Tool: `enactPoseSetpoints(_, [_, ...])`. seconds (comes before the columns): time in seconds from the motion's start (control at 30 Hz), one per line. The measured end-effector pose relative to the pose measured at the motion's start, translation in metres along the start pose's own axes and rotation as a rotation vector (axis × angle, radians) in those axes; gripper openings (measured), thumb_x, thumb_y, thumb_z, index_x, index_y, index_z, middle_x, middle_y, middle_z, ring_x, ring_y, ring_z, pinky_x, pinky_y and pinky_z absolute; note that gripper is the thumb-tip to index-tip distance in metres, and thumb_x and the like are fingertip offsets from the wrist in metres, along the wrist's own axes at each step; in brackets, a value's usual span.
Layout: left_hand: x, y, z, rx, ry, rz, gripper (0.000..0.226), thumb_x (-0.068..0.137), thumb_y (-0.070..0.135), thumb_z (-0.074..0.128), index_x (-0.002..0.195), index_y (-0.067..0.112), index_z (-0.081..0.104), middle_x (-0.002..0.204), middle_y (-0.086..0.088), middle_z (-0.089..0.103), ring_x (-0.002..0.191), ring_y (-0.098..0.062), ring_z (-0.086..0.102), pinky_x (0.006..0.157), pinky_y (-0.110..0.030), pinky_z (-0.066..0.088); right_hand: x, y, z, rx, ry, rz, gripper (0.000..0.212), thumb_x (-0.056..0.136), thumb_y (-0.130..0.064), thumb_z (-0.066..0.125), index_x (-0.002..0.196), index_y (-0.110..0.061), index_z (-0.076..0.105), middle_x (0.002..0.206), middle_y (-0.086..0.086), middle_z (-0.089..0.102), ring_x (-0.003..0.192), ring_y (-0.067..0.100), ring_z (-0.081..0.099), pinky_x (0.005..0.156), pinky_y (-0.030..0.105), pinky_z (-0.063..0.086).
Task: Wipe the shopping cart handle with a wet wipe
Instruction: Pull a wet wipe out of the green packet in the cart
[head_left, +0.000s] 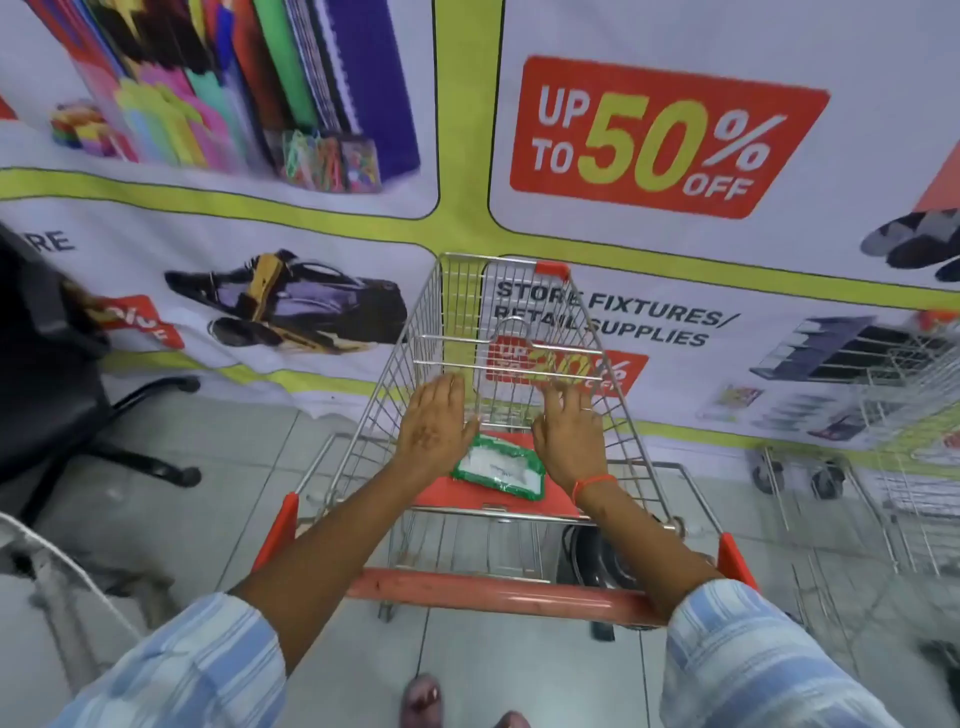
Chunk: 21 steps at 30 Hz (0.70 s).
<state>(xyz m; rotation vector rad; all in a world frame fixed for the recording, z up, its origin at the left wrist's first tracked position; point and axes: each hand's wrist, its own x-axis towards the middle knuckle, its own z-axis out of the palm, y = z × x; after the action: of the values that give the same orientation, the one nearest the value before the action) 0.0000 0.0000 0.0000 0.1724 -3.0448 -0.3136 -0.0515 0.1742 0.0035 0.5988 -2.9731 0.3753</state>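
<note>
Standing against a printed sale banner, the shopping cart points toward twelve o'clock, with its red handle as the nearest bar, running from nine to three o'clock under both forearms. On the red fold-out seat flap beyond the handle lies the green wet wipe pack, its long axis tilted from about ten to four o'clock. Both hands reach past the handle over that flap: the left hand at ten o'clock from the pack, the right hand at two o'clock, each flat with fingers spread and holding nothing. The two look about equally near, each overlapping one end of the pack. The next move probably means dropping down to the pack, then drawing back toward six o'clock to the handle. Wire walls hem the sides; above the flap is open. A black office chair stands off at nine o'clock, another cart at three.
</note>
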Motion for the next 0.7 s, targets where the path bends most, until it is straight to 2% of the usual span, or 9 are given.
enactPoseSetpoints(0.03, [0.003,-0.003,0.008,0.017,-0.11,-0.009,0.068,0.094,0.042,0.037,0.143,0.001,0.015,0.151,-0.019,0.026,0.139,-0.03,0.023,0.118,-0.044,0.015,0.002,0.001,0.007,-0.018,-0.134,0.006,0.039,0.09,-0.019,0.045,0.127,-0.008,0.046,0.13,0.021,0.05,0.117,0.039,0.048,0.092,0.051,0.049])
enactPoseSetpoints(0.1, [0.005,-0.008,0.017,0.041,-0.228,-0.001,0.071,0.094,0.046,0.035,0.145,0.004,0.009,0.154,-0.017,0.017,0.142,-0.029,0.015,0.118,-0.045,0.011,0.007,0.002,0.021,-0.06,-0.355,0.002,0.036,0.093,-0.02,0.041,0.125,-0.005,0.047,0.13,0.023,0.05,0.118,0.04,0.046,0.094,0.054,0.046])
enactPoseSetpoints(0.17, [0.009,-0.013,0.028,0.061,-0.322,-0.012,0.072,0.094,0.048,0.032,0.145,0.004,0.006,0.156,-0.016,0.012,0.143,-0.028,0.011,0.118,-0.044,0.008,0.014,0.003,0.035,-0.094,-0.5,-0.003,0.034,0.093,-0.018,0.041,0.123,-0.004,0.049,0.127,0.023,0.054,0.117,0.039,0.048,0.097,0.056,0.043])
enactPoseSetpoints(0.33, [0.012,-0.026,0.039,0.102,-0.471,-0.032,0.072,0.095,0.048,0.029,0.146,0.006,-0.002,0.157,-0.015,0.007,0.144,-0.028,0.007,0.117,-0.042,0.003,0.029,-0.003,0.063,-0.102,-0.621,-0.091,0.027,0.09,-0.005,0.041,0.111,0.0,0.056,0.111,0.025,0.065,0.1,0.037,0.061,0.078,0.039,0.049])
enactPoseSetpoints(0.43, [0.01,-0.031,0.045,0.102,-0.499,-0.032,0.074,0.095,0.047,0.03,0.146,0.006,-0.003,0.156,-0.016,0.011,0.143,-0.029,0.011,0.117,-0.043,0.006,0.034,0.001,0.077,-0.143,-0.664,-0.134,0.024,0.089,-0.003,0.044,0.103,0.0,0.063,0.106,0.024,0.068,0.095,0.037,0.063,0.079,0.04,0.051])
enactPoseSetpoints(0.7, [0.014,-0.034,0.047,0.078,-0.467,-0.036,0.075,0.094,0.047,0.036,0.146,0.005,0.002,0.156,-0.016,0.01,0.143,-0.029,0.009,0.118,-0.043,0.006,0.038,0.002,0.087,-0.352,-0.622,-0.271,0.023,0.088,0.0,0.046,0.101,-0.002,0.065,0.103,0.018,0.07,0.096,0.036,0.065,0.077,0.04,0.053])
